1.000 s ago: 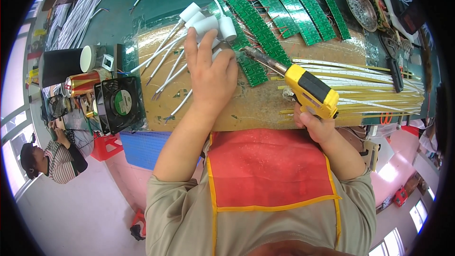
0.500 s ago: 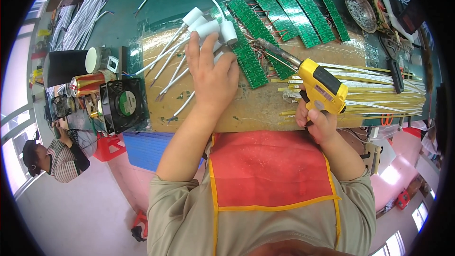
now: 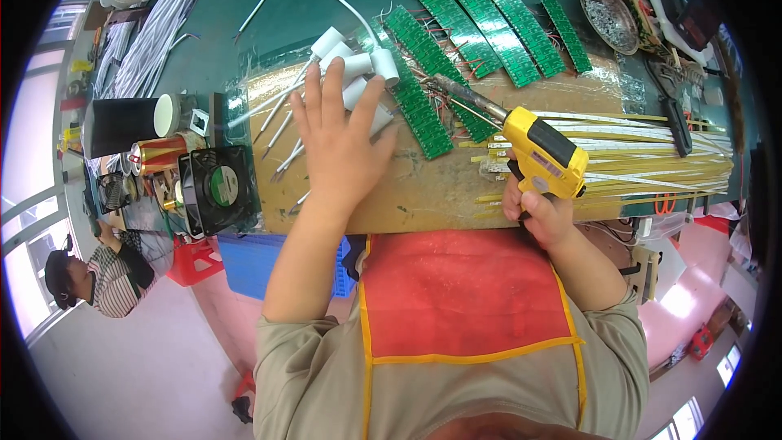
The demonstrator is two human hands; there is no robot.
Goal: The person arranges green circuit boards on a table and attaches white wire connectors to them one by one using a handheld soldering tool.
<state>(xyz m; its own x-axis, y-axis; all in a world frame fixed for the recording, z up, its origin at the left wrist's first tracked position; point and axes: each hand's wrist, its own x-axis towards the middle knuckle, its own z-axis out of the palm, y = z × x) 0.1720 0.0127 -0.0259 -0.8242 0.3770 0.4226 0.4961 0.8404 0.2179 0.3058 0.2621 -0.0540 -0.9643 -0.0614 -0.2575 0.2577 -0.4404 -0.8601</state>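
Hanging across the lower centre of the frame, a red apron with yellow edging (image 3: 464, 293) is marking the near side. Just beyond, right of centre, the right hand (image 3: 539, 210) is gripping a yellow-and-black soldering gun (image 3: 544, 151) by its handle, and its metal nose (image 3: 475, 99) is pointing up and left. Narrow white-and-yellow strips (image 3: 627, 155) are lying beside the gun, so a dropping wrist could be catching or dragging them. Left of centre, the left hand (image 3: 342, 151) is holding its fingers wide over white cylindrical caps (image 3: 384, 67) with cable tails; whether the fingertips are pressing on them, I cannot tell. Those round caps could be rolling away if nudged. Should the nose be hot, a swing leftward could be burning a finger or melting plastic. Around the nose's tip, mid-frame, green circuit boards (image 3: 418, 114) are lying with thin red wires (image 3: 473, 64) straggling between them; a snag there could be tearing a joint loose. Farther, upper left, a bundle of white cables (image 3: 159, 41) is lying well apart from both hands, probably posing little risk.
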